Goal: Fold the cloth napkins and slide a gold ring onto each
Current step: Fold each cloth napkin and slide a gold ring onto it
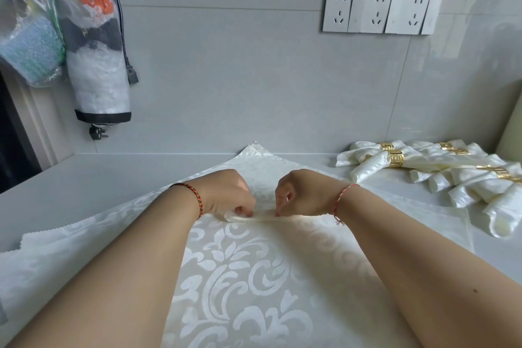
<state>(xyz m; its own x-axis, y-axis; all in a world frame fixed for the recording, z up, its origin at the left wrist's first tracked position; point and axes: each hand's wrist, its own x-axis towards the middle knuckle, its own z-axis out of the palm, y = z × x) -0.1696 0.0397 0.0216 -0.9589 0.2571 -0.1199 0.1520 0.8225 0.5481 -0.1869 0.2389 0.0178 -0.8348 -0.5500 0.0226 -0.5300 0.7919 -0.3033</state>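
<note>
Clearly the fold is under way, not the ringing. At the upper left of the frame a folded umbrella (96, 45) and a plastic bag (26, 37) hang against the tiled wall; neither belongs to the job. Across the lower middle a cream damask napkin (240, 277) lies spread on the grey counter (84, 178), one corner pointing up toward the wall. At centre the left hand (226, 192) has its fingertips curled down, pinching a small raised pleat of the cloth. Just right of it, the right hand (299, 195) pinches the same ridge, the two hands near each other but apart. Neither holds a ring. At the right edge a pile of finished napkins (452, 178) lies rolled, each wearing a gold ring (395, 159).

Next, I judge, the pleat must be carried on evenly across the cloth, both pinches kept level so the gather stays narrow enough for a ring. No loose ring is in view.
</note>
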